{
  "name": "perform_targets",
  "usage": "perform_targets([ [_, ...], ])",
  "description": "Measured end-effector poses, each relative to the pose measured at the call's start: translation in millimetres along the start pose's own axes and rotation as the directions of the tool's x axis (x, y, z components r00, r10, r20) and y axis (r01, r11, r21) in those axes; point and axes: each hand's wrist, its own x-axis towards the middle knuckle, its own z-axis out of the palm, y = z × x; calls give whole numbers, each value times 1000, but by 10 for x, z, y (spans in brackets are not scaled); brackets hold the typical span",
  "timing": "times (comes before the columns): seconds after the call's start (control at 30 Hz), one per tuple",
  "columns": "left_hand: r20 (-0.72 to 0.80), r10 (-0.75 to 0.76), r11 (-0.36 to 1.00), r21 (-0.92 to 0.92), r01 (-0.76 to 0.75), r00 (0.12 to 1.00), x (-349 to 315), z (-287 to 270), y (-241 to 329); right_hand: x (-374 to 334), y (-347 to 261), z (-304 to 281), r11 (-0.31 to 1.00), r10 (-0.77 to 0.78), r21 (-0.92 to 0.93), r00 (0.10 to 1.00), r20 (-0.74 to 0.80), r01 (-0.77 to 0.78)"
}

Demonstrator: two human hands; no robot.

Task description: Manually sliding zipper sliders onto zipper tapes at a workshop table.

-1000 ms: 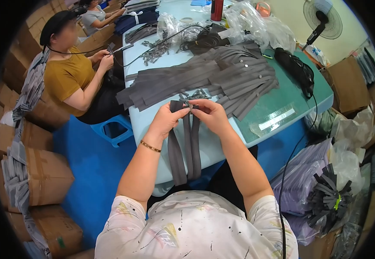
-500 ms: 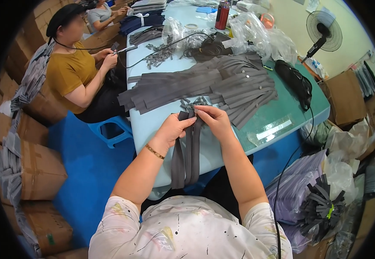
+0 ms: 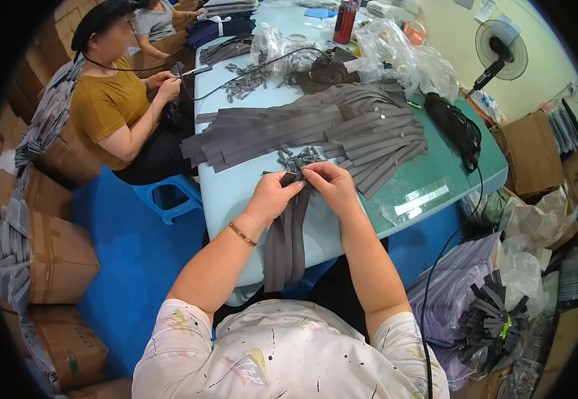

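A dark grey zipper [image 3: 294,246] hangs in strips over the table's near edge. Its top end is pinched between the thumb and fingers of my left hand [image 3: 273,197]. Right beside it, my right hand [image 3: 331,184] closes its thumb and forefinger at the same zipper end; whatever small piece is in that pinch is hidden. Just beyond my fingertips lies a small heap of grey zipper sliders [image 3: 299,159]. Many more dark grey zipper strips [image 3: 269,136] are spread in overlapping rows across the table beyond.
Clear plastic bags [image 3: 388,56], a red bottle [image 3: 345,23] and a black pouch [image 3: 453,130] with a cable lie on the table [image 3: 229,199]. A co-worker in a mustard shirt [image 3: 106,110] sits at left. Cardboard boxes [image 3: 63,259] stand left; wrapped bundles [image 3: 455,279] lie right.
Both hands have come closer together at the zipper's top end, and the left has shifted slightly right. More of the slider heap shows. The hanging strips have drawn together.
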Motion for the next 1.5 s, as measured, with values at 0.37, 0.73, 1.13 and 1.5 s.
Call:
perform_targets([
  [0.37,-28,101,994,41,-100,994,83,-37,-225,-55,-4,107,979,-83,-194,992,-94,64],
  [0.73,34,77,985,154,-82,996,80,-76,-166,-54,-129,-23,984,-31,-173,999,28,35],
  [1.13,177,23,919,383,-90,984,85,-103,-119,-121,-179,-174,948,242,-234,965,99,-214],
  [1.5,124,108,940,309,-142,986,52,-17,-169,-240,-143,-116,931,-67,-360,998,14,67],
])
